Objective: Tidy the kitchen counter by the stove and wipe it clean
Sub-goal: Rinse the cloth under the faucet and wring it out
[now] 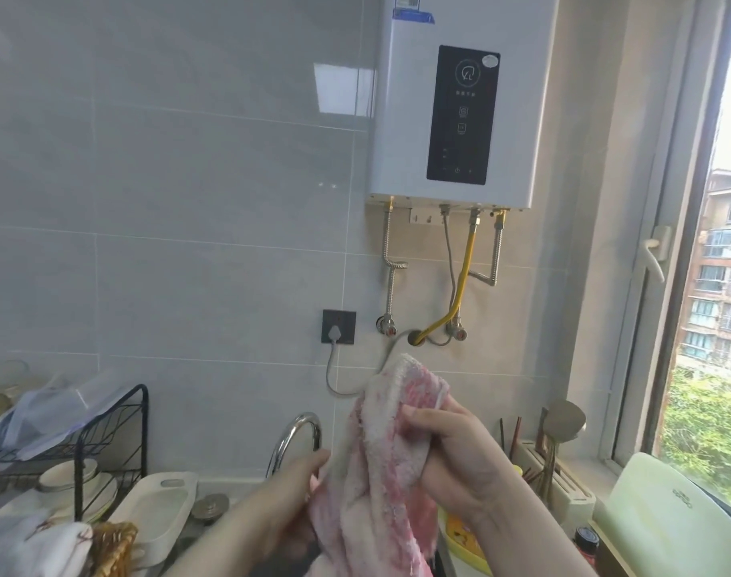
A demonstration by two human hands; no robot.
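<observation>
A pink and white cloth hangs upright between my two hands, in front of the tiled wall and above the sink area. My right hand grips its upper part, fingers curled round a fold near the top. My left hand pinches the cloth's left edge lower down, just below the curved chrome tap. The cloth's lower end runs out of view at the bottom. The counter and the stove are not in view.
A black wire dish rack with bowls and a plastic bag stands at the left, a white tray beside it. A utensil holder and a pale green board stand by the window. A water heater with pipes hangs on the wall.
</observation>
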